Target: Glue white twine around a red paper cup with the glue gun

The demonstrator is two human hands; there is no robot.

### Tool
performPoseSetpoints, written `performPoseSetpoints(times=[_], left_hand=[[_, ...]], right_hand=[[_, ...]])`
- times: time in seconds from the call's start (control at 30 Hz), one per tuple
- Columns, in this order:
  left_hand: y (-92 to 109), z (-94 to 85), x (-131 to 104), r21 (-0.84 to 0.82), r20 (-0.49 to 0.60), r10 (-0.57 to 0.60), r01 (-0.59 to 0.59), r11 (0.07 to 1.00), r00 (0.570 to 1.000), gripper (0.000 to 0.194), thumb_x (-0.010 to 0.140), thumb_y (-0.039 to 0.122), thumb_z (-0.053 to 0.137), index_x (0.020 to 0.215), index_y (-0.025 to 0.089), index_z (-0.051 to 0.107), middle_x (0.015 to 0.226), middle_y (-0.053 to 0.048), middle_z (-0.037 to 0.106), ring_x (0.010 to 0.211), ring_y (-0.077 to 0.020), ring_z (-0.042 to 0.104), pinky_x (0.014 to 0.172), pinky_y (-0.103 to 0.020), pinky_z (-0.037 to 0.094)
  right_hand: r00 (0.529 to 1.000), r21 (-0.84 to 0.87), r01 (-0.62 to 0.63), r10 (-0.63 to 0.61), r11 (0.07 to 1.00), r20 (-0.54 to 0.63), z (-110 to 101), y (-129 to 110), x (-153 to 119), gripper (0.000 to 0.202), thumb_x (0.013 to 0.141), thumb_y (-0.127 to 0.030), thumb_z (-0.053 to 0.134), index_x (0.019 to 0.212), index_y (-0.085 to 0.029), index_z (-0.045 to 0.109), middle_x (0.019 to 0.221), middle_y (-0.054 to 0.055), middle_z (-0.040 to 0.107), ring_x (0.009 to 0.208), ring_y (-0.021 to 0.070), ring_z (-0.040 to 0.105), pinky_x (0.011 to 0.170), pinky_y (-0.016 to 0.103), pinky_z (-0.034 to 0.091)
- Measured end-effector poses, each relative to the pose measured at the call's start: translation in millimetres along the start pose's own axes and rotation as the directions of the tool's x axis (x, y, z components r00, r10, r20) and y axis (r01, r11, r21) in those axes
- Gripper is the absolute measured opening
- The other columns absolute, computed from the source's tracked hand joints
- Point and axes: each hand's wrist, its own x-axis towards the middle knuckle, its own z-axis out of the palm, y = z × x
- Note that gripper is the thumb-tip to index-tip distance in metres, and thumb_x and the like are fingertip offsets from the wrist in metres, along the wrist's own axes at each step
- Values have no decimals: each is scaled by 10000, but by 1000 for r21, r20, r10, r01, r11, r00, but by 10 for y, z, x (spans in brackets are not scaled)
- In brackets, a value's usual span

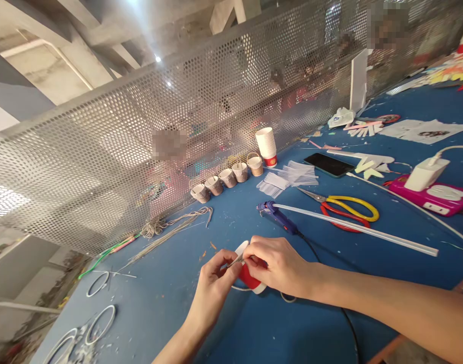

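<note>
Both hands pinch closed: right hand (279,265) grips red cup (249,277), left hand (215,283) its wire (236,261).

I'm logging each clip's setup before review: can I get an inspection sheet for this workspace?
Surface: blue table, speckled with scraps.
Job's things: red and white paper cup on its side, gripped by the right hand; left hand pinches a thin strip at its rim.
Clutter: glue gun, scissors, long white rod, phone, cup stack, row of small baskets, wire rings.
Grippers: both hands bare, closed on the work.
Cables: black cord from the glue gun; white charger lead.
Surroundings: perforated metal screen; people behind it, blurred.
</note>
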Motion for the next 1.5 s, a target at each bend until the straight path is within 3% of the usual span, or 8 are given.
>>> performPoseSetpoints(times=[0.27,0.93,1.27,1.5], left_hand=[[-61,-11,9,49,-21,20,-19,999,1000,243,776,361,605,628,169,585,605,26,514,607,-124,457,584,-212,402],[4,30,-26,123,-47,29,-23,992,998,223,748,357,589,611,180,600,597,18,520,598,-136,462,581,-220,420],[-34,15,-19,89,-72,25,-19,996,997,154,724,272,577,605,173,582,579,25,542,578,-126,490,580,-221,412],[-22,7,9,47,-101,9,-4,999,995,129,679,253,573,578,175,557,542,33,519,556,-123,471,560,-224,394]], right_hand=[[1000,-6,-19,19,1000,12,4,-40,-2,120,814,-114,488,744,-202,529,636,-22,577,515,96,510,490,214,350],[991,2,-131,131,991,31,-23,-104,6,93,783,-149,575,737,-210,522,660,-28,605,511,93,556,498,202,371],[992,-13,-127,127,992,-1,-72,-39,33,84,827,-153,527,758,-201,530,694,-11,607,560,104,565,532,215,394],[979,-3,-203,203,979,27,-174,84,71,119,843,-135,504,744,-197,522,706,-10,580,581,101,520,561,211,402]])
